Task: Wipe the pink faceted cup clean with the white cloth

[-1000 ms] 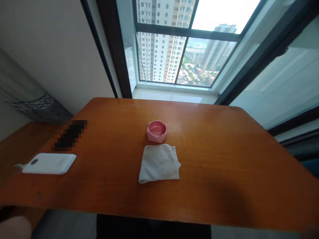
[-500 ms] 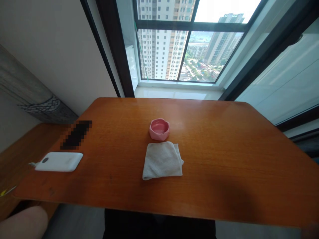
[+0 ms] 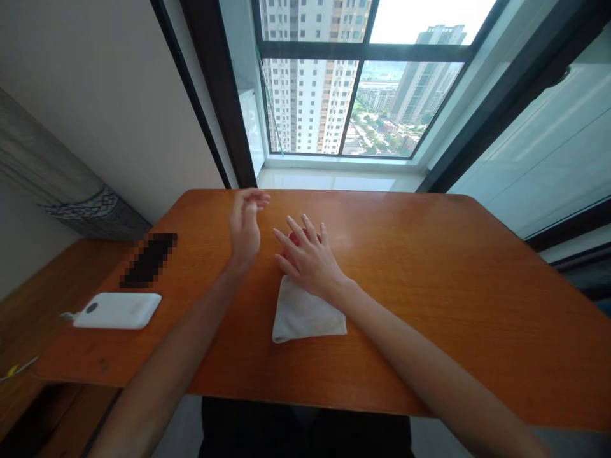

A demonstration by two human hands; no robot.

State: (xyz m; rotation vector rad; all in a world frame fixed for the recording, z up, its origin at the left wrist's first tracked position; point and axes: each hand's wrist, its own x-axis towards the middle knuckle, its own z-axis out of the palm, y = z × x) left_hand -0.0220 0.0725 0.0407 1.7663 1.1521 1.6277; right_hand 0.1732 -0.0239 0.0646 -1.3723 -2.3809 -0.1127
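A pink ashtray (image 3: 299, 236) stands on the wooden table, mostly covered from view by my right hand (image 3: 309, 254). That hand is open, its fingers spread over the ashtray; whether they touch it I cannot tell. My left hand (image 3: 245, 226) is raised to the left of the ashtray, fingers loosely bent and apart, with nothing in it. A folded white cloth (image 3: 305, 315) lies on the near side of the ashtray, partly under my right wrist and forearm in this view.
On the left of the table (image 3: 453, 305) lies a white power bank (image 3: 119, 310) with a cable at its end. Behind it is a dark pixelated patch (image 3: 150, 261). A window (image 3: 358, 102) is beyond the far edge, and a grey curtain (image 3: 71, 172) hangs at left.
Both hands have come in over the table. My right hand has reached over the ashtray, and my left has risen beside it. The ashtray and cloth stay about where they were.
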